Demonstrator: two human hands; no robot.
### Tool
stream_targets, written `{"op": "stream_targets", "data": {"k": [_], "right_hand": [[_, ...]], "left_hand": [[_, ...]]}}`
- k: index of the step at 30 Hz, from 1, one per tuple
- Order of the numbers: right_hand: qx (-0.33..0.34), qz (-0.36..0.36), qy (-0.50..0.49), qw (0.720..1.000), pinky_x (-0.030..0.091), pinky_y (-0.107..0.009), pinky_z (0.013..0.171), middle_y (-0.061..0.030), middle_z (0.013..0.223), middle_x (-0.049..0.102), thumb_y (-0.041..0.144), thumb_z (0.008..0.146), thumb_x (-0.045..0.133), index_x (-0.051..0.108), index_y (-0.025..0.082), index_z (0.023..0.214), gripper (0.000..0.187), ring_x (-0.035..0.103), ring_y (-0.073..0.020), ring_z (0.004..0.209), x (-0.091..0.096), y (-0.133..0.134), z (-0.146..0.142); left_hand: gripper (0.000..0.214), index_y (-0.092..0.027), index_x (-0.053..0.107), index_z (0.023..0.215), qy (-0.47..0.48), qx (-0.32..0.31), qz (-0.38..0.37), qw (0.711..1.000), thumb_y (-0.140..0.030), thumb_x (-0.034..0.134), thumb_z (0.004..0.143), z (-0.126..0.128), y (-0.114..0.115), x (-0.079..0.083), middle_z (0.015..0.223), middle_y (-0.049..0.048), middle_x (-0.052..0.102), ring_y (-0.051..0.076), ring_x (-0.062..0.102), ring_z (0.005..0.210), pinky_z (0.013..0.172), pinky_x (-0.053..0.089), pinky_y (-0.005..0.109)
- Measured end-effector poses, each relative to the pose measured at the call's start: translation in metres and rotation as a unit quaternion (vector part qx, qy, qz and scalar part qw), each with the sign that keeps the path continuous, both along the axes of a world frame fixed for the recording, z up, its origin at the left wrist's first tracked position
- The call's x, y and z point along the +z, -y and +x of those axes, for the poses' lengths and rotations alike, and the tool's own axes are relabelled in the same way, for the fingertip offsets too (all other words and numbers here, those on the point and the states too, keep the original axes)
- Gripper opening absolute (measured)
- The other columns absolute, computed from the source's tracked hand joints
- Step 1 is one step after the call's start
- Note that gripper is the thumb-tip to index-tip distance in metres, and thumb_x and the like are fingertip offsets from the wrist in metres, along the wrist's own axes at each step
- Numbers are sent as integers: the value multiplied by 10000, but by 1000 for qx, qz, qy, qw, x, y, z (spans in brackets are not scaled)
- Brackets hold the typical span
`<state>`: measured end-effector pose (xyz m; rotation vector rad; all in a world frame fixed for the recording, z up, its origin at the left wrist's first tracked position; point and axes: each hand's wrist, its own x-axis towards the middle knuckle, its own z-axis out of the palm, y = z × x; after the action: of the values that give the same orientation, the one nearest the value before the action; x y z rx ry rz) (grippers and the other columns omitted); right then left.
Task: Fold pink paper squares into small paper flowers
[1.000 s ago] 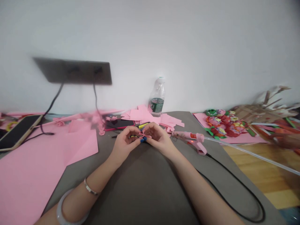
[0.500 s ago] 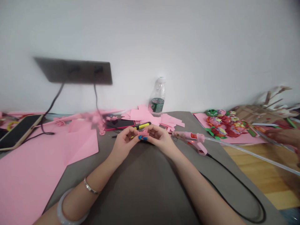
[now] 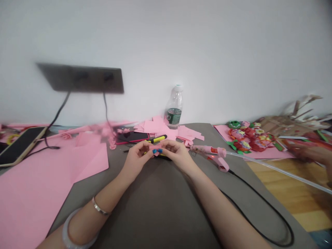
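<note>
Head view: left hand (image 3: pixel 138 157) and right hand (image 3: pixel 178 155) pinch a small pink paper piece (image 3: pixel 155 147) between thumbs and fingers, over the grey surface (image 3: pixel 150 207), at the clock's centre. From there, loose pink slips (image 3: pixel 151 127) lie at twelve, a clear bottle (image 3: pixel 174 116) stands at one, a pink glue gun (image 3: pixel 207 150) lies at three, and a large pink sheet (image 3: pixel 49 183) spreads between eight and nine.

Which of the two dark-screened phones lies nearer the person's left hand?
The dark-screened phone with the pinkish-red edge, just beyond the left hand; the beige-cased phone lies at the picture's far left.
</note>
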<state>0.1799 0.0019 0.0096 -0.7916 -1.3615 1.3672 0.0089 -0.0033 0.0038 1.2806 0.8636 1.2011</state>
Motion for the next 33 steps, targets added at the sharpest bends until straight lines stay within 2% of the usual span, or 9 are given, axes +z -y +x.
{"op": "stream_targets", "data": {"k": [2, 6, 9, 12, 15, 19, 25, 33], "right_hand": [[-11, -10, -10, 1000, 534, -282, 723, -7, 763, 701, 372, 743, 800, 690, 200, 915, 267, 672, -139, 723, -2, -1, 0], [-28, -10, -2, 1000, 532, -287, 714, -10, 775, 686, 396, 733, 795, 659, 190, 800, 256, 656, -138, 711, -6, -2, -1], [-49, 6, 28, 998, 521, -290, 691, -14, 783, 670, 389, 756, 758, 653, 192, 830, 236, 636, -146, 715, -6, 0, -4], [-132, 83, 88, 984, 476, -279, 647, -8, 779, 629, 289, 785, 712, 623, 206, 872, 150, 581, -143, 693, -4, 4, -9], [-186, 177, 149, 955, 431, -289, 641, -17, 796, 605, 185, 804, 649, 610, 208, 812, 47, 538, -150, 695, 0, 7, -11], [-176, 202, 177, 947, 414, -300, 645, -28, 822, 607, 161, 812, 626, 615, 207, 805, 49, 529, -153, 695, 1, 6, -9], [-147, 181, 171, 957, 419, -299, 664, -29, 858, 606, 145, 811, 611, 604, 207, 836, 68, 535, -154, 722, -1, 5, -8], [-156, 219, 202, 942, 399, -302, 690, -20, 852, 596, 104, 805, 596, 606, 205, 824, 103, 533, -154, 736, 2, 5, -6]], "left_hand": [[196, -161, 686, 834, 6, 6, -18, 1000, -331, 748, 759, 0, 0, -1, 787, 19, 675, 137, 610, 740, 683, 501, 239], [204, -164, 695, 826, 21, 0, -49, 999, -324, 777, 729, 1, 2, -2, 792, 15, 687, 136, 625, 743, 655, 530, 225], [196, -177, 682, 809, 32, -6, -60, 998, -336, 772, 740, 2, 4, -3, 799, 2, 678, 137, 634, 780, 648, 550, 210], [202, -180, 668, 794, 46, 11, -66, 997, -356, 759, 760, 4, 5, -4, 889, 8, 693, 137, 650, 831, 674, 573, 216], [242, -166, 663, 776, 60, 20, -79, 995, -375, 780, 742, 5, 5, -5, 896, 29, 727, 145, 677, 835, 723, 587, 244], [313, -156, 657, 778, 50, 20, -98, 994, -430, 793, 716, 5, 6, -3, 754, 48, 750, 177, 716, 782, 674, 590, 257], [343, -163, 631, 780, 46, 16, -104, 993, -444, 805, 688, 4, 6, -2, 791, 59, 777, 211, 748, 803, 639, 587, 255], [329, -153, 689, 854, 21, 19, -84, 996, -427, 791, 703, 3, 5, -4, 780, 56, 775, 215, 744, 797, 668, 599, 277]]}}
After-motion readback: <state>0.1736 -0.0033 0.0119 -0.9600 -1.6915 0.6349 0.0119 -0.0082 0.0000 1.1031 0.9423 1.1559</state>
